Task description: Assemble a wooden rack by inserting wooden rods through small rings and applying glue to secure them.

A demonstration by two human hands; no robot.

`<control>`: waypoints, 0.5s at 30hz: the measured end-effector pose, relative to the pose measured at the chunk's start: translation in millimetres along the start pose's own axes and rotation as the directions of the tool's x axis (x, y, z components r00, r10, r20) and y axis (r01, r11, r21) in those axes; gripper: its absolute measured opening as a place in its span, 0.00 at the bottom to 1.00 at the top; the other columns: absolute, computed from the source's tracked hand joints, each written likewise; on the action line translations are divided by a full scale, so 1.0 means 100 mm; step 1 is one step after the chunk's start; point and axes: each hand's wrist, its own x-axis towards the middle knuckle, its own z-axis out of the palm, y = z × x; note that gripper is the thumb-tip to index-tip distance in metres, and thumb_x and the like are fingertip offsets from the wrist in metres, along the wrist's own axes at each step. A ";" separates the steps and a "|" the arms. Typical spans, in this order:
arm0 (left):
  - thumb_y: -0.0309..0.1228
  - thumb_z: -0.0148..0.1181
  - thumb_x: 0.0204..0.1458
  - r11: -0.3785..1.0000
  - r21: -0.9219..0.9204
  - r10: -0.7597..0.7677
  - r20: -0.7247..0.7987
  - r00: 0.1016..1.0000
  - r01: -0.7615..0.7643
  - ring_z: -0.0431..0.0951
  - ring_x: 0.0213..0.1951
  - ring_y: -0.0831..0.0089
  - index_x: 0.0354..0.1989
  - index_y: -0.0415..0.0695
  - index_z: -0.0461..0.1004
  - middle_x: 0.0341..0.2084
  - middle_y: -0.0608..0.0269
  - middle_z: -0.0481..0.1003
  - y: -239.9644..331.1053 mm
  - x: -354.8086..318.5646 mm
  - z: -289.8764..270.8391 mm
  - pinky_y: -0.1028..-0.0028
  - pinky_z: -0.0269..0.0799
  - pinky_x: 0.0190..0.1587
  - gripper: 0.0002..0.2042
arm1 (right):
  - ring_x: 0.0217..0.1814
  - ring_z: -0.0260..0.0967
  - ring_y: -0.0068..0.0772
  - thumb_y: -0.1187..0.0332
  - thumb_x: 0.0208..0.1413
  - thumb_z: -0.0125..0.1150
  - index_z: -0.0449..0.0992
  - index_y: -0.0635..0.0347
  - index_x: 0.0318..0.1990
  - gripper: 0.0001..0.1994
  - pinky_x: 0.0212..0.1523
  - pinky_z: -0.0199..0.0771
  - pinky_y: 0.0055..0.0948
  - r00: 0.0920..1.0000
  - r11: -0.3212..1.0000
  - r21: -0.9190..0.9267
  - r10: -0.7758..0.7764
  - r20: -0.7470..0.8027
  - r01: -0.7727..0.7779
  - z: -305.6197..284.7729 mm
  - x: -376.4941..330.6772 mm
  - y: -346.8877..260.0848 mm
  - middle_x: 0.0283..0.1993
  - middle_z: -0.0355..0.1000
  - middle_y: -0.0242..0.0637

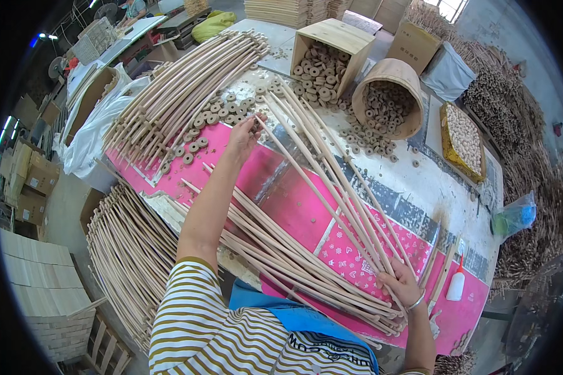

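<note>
My right hand [399, 284] is closed round the near end of a few long pale wooden rods [350, 203], which fan out toward the far side of the table. The far tip of one thin wooden rod [300, 167] reaches the fingers of my left hand [244, 136]. Those fingers are pinched together, and what lies between them is too small to make out. Beside that hand, loose round wooden rings [214, 119] are scattered. More pale rods [294, 250] lie in a bundle on the pink sheet [266, 178] between my arms.
A large stack of rods with knobbed ends [187, 87] lies far left. Rings fill a wooden box [350, 34] and a round tub [388, 72]. A yellow tray [460, 159] of small pale pieces and a white glue bottle [456, 284] stand right. More rods [131, 250] lie beyond the left table edge.
</note>
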 end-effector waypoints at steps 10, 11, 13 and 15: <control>0.26 0.48 0.67 1.000 0.004 0.009 0.050 0.999 -0.009 0.80 0.41 0.79 0.62 0.42 0.69 0.47 0.59 0.81 0.01 0.03 -0.02 0.82 0.72 0.33 0.16 | 0.23 0.67 0.15 0.68 0.64 0.61 0.73 0.63 0.49 0.10 0.24 0.66 0.17 0.999 0.999 0.038 0.031 0.018 -0.032 -0.01 -0.06 0.08 0.28 0.72 0.29; 0.26 0.49 0.66 0.998 0.054 0.012 0.102 0.995 -0.017 0.81 0.42 0.78 0.64 0.42 0.67 0.48 0.58 0.81 0.01 0.02 -0.03 0.82 0.71 0.32 0.18 | 0.23 0.67 0.15 0.68 0.64 0.61 0.73 0.63 0.48 0.11 0.24 0.66 0.16 0.999 0.999 0.032 0.037 0.008 -0.037 0.00 -0.05 0.06 0.28 0.72 0.29; 0.26 0.51 0.65 0.998 0.064 -0.028 0.131 0.991 0.020 0.80 0.41 0.78 0.66 0.42 0.65 0.48 0.58 0.81 -0.01 -0.02 0.03 0.82 0.70 0.31 0.20 | 0.24 0.67 0.15 0.68 0.63 0.61 0.74 0.63 0.48 0.11 0.24 0.66 0.16 0.999 0.999 0.029 0.045 -0.010 -0.045 0.02 0.02 0.03 0.28 0.72 0.29; 0.24 0.56 0.62 0.993 0.000 -0.112 0.233 0.966 0.115 0.79 0.40 0.77 0.73 0.41 0.52 0.47 0.55 0.81 -0.02 -0.19 0.32 0.82 0.69 0.29 0.31 | 0.21 0.67 0.16 0.68 0.63 0.60 0.72 0.62 0.48 0.10 0.22 0.65 0.16 0.998 0.996 -0.067 -0.056 -0.037 0.054 0.03 0.16 0.03 0.27 0.72 0.29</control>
